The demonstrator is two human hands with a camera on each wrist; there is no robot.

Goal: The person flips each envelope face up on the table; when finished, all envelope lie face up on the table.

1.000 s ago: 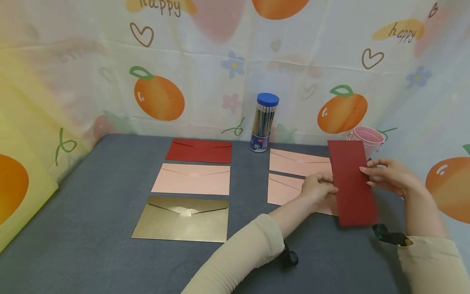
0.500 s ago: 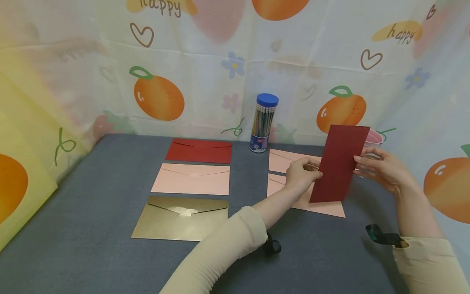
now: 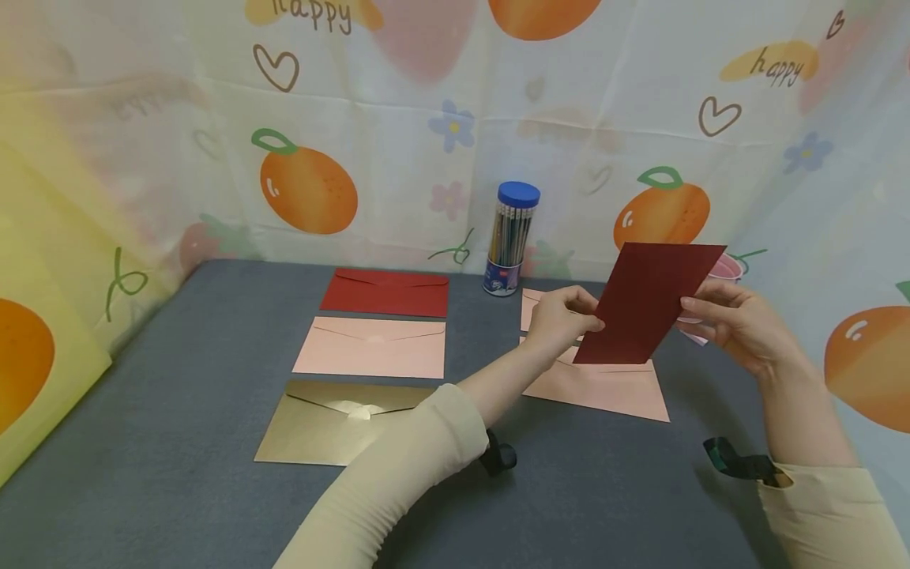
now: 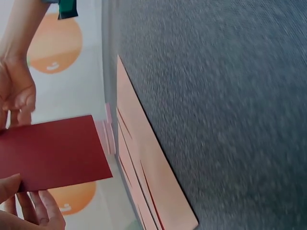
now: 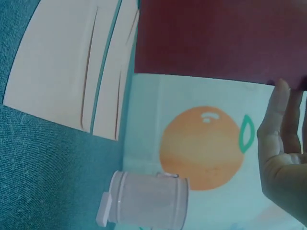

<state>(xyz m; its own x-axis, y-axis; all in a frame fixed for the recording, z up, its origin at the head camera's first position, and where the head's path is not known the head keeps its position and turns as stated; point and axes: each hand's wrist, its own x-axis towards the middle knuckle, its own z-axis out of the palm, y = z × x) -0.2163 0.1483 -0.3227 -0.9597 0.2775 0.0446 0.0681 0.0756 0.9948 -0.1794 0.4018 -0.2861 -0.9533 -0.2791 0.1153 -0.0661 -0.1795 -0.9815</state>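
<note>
A plain dark red envelope (image 3: 650,304) is held up and tilted above the pink envelopes on the right, its flat side facing the head camera. My left hand (image 3: 565,318) pinches its left edge, with the thumb on the front in the left wrist view. On the opposite edge, my right hand (image 3: 746,325) grips it between thumb and fingers. Beneath it lie a pink envelope (image 3: 604,391), partly covered, and another pink envelope (image 3: 532,308) behind, mostly hidden. To the left, a red envelope (image 3: 387,294), a pink envelope (image 3: 370,348) and a gold envelope (image 3: 320,435) form a column.
A blue-lidded tub of pencils (image 3: 512,237) stands at the back between the two groups. The small pink bucket (image 5: 148,201) is behind the right hand. A fruit-print cloth (image 3: 398,158) hangs along the rear of the grey table (image 3: 178,490).
Both hands have carried the held red envelope left and away from the body, tipping its top back. It now covers part of the pink envelopes. The left column stays put.
</note>
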